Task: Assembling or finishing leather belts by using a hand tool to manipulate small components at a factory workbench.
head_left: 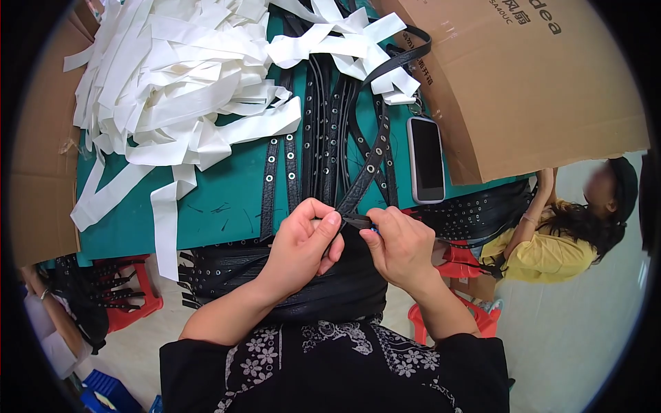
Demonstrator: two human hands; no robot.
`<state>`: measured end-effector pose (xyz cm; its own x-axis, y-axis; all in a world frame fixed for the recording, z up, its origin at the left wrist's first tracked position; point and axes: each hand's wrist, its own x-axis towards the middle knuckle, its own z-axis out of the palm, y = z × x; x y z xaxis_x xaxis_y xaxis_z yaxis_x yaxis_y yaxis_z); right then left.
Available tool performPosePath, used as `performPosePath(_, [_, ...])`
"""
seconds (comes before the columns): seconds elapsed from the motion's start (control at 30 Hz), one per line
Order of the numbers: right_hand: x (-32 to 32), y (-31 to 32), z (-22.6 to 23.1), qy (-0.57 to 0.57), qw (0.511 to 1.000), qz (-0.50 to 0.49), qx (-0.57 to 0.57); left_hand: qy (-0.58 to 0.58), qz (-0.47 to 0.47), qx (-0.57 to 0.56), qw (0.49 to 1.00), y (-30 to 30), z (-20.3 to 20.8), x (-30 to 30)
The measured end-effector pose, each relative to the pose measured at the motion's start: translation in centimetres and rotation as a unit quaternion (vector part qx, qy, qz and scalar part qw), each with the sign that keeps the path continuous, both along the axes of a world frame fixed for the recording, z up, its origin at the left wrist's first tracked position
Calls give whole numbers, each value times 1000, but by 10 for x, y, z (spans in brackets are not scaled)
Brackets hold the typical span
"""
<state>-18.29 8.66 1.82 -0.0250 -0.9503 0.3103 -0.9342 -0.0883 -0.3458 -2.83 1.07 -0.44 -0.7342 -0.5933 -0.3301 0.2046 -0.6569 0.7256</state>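
Between finger and thumb, my left hand pinches the end of a black strap with metal eyelets, which runs up and away over the table. My right hand is closed round small dark snips, with a bit of blue showing at the fingers. Their blades meet the strap end beside my left fingertips; whether they are open there is too small to tell. More eyeleted black straps lie lengthwise on the green tabletop just beyond my hands. A heap of black straps rests across my lap.
A large pile of white strips covers the table's left, with more white strips at the back. A phone lies right of the straps, beside a cardboard box. Co-workers sit at both sides, one in a yellow top.
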Motion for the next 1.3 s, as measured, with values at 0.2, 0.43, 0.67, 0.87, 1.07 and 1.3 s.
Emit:
performPosePath(0.2, [-8, 1, 3, 17, 1000, -7, -21, -9, -3, -1, 1000, 1, 1, -1])
performPosePath(0.43, [-19, 3, 4, -48, 996, -57, -41, -17, -5, -20, 1000, 1, 2, 1])
performPosePath(0.67, [-13, 4, 3, -24, 999, -39, -1, -28, 0, -63, 998, 6, 1, -1])
performPosePath(0.87, [-12, 0, 3, 14, 999, -32, -4, -26, 0, -82, 996, 4, -2, 0])
performPosePath(1.07, [-13, -2, 3, 15, 999, -25, -16, -14, -18, -44, 999, 0, -4, 1])
performPosePath(1.3, [-14, -1, -1, 25, 998, -18, -56, 8, -48, 40, 998, -3, -5, 0])
